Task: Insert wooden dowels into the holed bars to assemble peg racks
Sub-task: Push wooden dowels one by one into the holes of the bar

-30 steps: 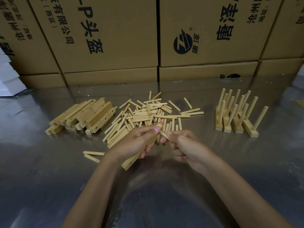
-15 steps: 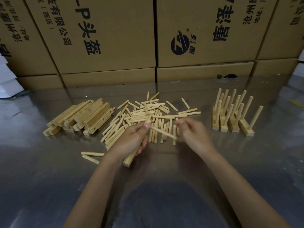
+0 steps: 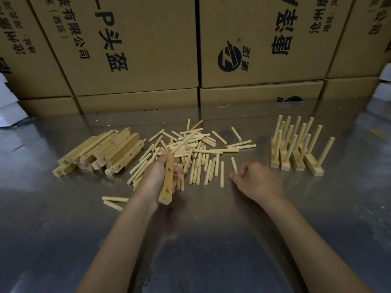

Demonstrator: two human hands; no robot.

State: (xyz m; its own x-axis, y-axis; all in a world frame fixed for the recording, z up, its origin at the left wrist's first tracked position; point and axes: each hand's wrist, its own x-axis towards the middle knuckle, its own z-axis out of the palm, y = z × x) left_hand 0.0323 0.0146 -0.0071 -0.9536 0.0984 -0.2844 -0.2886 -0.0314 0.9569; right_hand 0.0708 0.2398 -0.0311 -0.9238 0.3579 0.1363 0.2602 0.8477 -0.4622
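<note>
The work surface is a sheet of dull, shiny metal (image 3: 211, 240), scuffed and faintly reflecting the boxes behind it. Along its far edge stands a wall of brown cardboard boxes (image 3: 131, 47), stacked two high and printed with black Chinese characters and a round logo. At the far left edge some white packaging (image 3: 8, 106) shows, and another white shape sits at the far right edge.

The left hand (image 3: 158, 176) grips a holed bar (image 3: 168, 180) lifted off the surface, its near end pointing toward the person, two empty holes showing on its upper face. A dowel (image 3: 184, 140) stands out from the bar's far end, slanting away over the pile. The right hand (image 3: 256, 178) is well apart from the left, low over the metal to the right of the pile, its fingers curled and its fingertips touching the near end of a single dowel (image 3: 234, 164) lying there; whether it has actually pinched that dowel I cannot tell.

The loose dowels (image 3: 203, 157) lie in a scattered heap at the centre, beyond both hands. Two more dowels (image 3: 114, 200) lie by themselves near the left forearm. A stack of bare holed bars (image 3: 101, 151) rests to the left of the heap. To the right, four finished peg racks (image 3: 296, 153) stand side by side with their pegs pointing up.
</note>
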